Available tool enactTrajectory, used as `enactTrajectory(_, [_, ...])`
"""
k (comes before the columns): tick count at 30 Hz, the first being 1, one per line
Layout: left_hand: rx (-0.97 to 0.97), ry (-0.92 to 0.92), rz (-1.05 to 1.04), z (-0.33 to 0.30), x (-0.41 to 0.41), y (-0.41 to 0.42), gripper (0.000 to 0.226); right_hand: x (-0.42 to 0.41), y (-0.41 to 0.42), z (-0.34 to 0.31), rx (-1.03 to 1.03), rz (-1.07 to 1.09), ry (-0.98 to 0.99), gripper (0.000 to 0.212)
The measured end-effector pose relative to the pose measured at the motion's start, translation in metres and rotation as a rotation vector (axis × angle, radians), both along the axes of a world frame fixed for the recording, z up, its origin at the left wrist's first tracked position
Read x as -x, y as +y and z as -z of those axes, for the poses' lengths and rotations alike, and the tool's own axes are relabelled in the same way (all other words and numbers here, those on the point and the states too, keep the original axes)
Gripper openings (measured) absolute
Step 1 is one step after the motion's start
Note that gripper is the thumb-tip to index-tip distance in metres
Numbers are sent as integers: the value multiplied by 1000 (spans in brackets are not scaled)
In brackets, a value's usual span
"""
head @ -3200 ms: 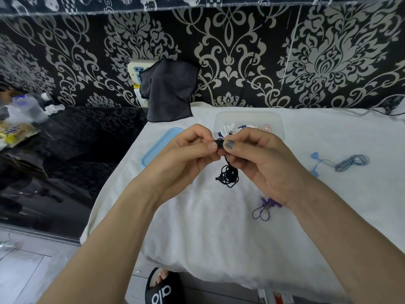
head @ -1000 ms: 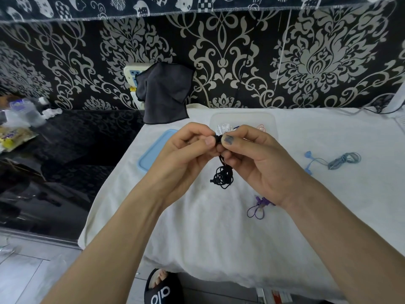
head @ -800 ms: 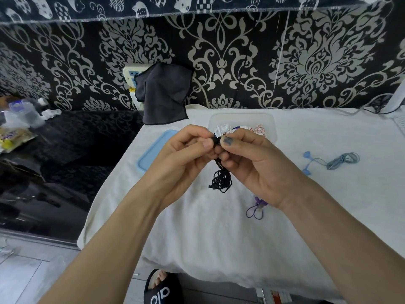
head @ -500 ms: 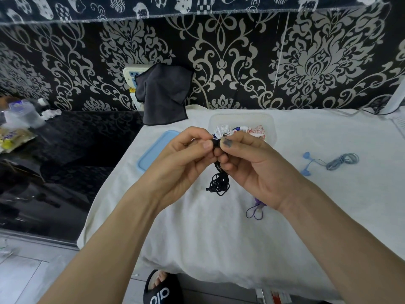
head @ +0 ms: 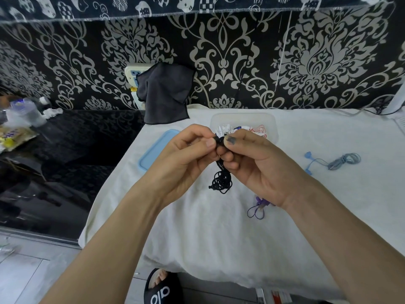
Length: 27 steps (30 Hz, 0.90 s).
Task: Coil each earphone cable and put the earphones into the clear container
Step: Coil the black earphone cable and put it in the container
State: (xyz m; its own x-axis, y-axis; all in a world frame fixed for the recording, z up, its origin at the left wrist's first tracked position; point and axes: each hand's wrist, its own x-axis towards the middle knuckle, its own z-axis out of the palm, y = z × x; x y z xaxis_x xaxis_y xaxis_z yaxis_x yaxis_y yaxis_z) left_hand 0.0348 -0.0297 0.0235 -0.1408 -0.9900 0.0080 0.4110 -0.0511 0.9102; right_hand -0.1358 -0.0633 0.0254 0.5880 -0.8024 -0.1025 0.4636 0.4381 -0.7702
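**Inspector A:** Comparing against the earlier views, little has changed. The left hand (head: 186,156) and right hand (head: 252,159) remain together above the tabletop (head: 197,233), both pinching the top of the black earphones (head: 221,179), thumbs and fingertips curled round the bundle. The coil hangs below the fingers as before, its loops only slightly resettled.

**Inspector B:** Meaning for the task?

**Inspector A:** In my judgement the coil is being secured, probably its last turn or tuck; it has not gone into the clear container (head: 271,121), which sits just behind the hands with other earphones already inside.

**Inspector B:** Outstanding items?

**Inspector A:** The blue earphones (head: 341,161) lie coiled on the tabletop to the right, well apart from the container. The purple earphones (head: 256,210) lie near the right wrist. The blue lid (head: 153,154) rests off to the left.

**Inspector B:** Anything obscured?

**Inspector A:** The pinch point itself: fingers cover the cable end, so I cannot tell how it is fastened. The right wrist hides part of the purple set, and the hands mask the container's front wall.
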Motion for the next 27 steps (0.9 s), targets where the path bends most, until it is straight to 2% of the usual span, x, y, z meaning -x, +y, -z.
enactTrajectory(6, [24, -17, 70, -1, -2, 2, 10, 5, -4, -1, 63, -53, 30, 10])
enactTrajectory(14, [96, -84, 18, -2, 2, 6, 16, 8, -3, -3, 95, -31, 83, 5])
enactTrajectory(27, [42, -79, 18, -3, 4, 7, 13, 13, -5, -5, 226, -26, 139, 3])
